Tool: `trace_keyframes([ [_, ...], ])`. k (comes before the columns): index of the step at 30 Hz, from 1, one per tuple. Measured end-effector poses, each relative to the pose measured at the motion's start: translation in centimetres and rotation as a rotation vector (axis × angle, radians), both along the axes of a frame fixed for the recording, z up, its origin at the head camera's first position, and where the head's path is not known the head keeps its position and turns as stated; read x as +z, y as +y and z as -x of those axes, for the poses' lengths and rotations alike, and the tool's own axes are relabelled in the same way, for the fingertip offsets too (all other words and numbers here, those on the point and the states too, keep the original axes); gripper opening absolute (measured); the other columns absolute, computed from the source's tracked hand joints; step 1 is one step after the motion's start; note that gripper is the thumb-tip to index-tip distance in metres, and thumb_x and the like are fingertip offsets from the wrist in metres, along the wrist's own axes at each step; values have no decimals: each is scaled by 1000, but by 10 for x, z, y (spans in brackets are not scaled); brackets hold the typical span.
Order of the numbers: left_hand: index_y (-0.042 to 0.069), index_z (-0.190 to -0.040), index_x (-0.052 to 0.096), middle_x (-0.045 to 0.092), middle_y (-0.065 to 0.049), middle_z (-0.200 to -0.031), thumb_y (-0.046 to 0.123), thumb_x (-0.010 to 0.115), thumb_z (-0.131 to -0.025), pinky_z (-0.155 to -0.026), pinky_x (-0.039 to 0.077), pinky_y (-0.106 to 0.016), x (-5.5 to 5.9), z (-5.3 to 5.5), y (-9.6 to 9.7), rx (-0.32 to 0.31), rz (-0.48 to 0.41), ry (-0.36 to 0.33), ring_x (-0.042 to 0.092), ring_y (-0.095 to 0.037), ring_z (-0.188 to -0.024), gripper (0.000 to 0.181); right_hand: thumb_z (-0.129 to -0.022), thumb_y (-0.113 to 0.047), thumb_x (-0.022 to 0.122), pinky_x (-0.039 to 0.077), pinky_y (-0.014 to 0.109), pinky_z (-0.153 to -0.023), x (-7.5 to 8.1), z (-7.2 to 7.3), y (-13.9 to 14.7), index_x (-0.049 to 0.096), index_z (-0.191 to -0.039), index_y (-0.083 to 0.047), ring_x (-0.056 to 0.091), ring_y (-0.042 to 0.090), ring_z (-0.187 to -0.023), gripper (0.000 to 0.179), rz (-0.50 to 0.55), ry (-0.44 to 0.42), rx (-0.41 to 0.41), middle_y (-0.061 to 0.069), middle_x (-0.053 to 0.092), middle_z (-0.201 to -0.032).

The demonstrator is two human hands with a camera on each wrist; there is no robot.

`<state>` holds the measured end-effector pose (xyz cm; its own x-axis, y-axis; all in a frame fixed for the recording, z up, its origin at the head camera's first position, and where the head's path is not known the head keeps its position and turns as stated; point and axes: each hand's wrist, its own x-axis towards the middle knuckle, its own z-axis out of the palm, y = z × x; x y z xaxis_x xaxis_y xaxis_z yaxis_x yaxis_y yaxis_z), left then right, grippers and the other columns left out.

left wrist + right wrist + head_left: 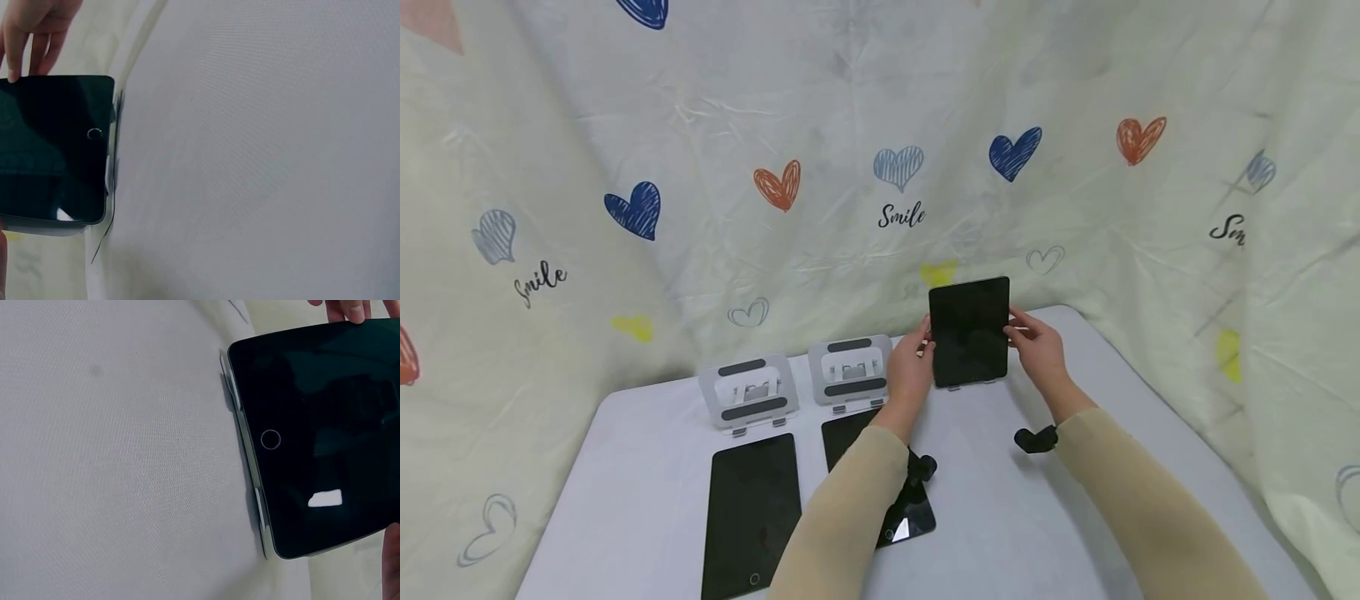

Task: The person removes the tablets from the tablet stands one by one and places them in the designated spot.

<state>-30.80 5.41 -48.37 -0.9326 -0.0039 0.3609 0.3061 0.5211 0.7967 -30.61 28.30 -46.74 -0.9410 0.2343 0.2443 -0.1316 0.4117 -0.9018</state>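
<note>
A black tablet (pixel 970 333) stands upright, leaning slightly back, its lower edge on the small lips of a stand (pixel 262 509) mostly hidden behind it. My left hand (pixel 912 367) holds the tablet's left edge. On the opposite edge, my right hand (pixel 1037 346) pinches it between thumb and fingers. The round home button sits near the bottom, seen in both wrist views. The left wrist view shows the right hand (pixel 40 25) at the top, with only a sliver of the left hand (pixel 2 262) at the border.
Two grey folding stands (pixel 709 390) are set up at the back left of the white table (pixel 640 467). Before them lie two black tablets (pixel 752 508), the nearer-to-middle one partly covered by my left forearm. A heart-printed cloth (pixel 835 267) hangs close behind.
</note>
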Motion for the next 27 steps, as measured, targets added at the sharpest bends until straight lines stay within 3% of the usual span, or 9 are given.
trace_keyframes([
  [6,36,-145,50,69,6,-112,17,64,-98,-80,53,-30,6,-5,-1,-7,7,14,66,-13,-96,53,-98,-14,63,49,10,-73,2,-4,0,55,-143,-13,59,-5,-84,45,-2,17,-4,20,62,-119],
  [13,35,-145,51,68,5,-109,16,65,-97,-78,53,-27,13,-9,-5,-57,-13,13,65,-12,-95,53,-99,-17,62,48,9,-74,7,-10,3,54,-143,-14,66,20,-94,45,-42,9,-9,20,62,-120],
  [20,36,-144,50,67,5,-107,16,67,-96,-75,53,-25,22,-21,-10,-95,-29,15,64,-13,-94,54,-100,-19,61,49,9,-74,16,-21,5,50,-147,-16,61,1,-88,48,-34,-19,44,20,60,-123],
  [27,38,-145,49,67,8,-105,18,66,-97,-70,52,-23,23,-29,-17,-101,-21,-54,64,-10,-94,54,-100,-20,61,51,13,-76,18,-29,8,46,-149,-13,62,4,-91,51,-23,-45,136,23,57,-124],
])
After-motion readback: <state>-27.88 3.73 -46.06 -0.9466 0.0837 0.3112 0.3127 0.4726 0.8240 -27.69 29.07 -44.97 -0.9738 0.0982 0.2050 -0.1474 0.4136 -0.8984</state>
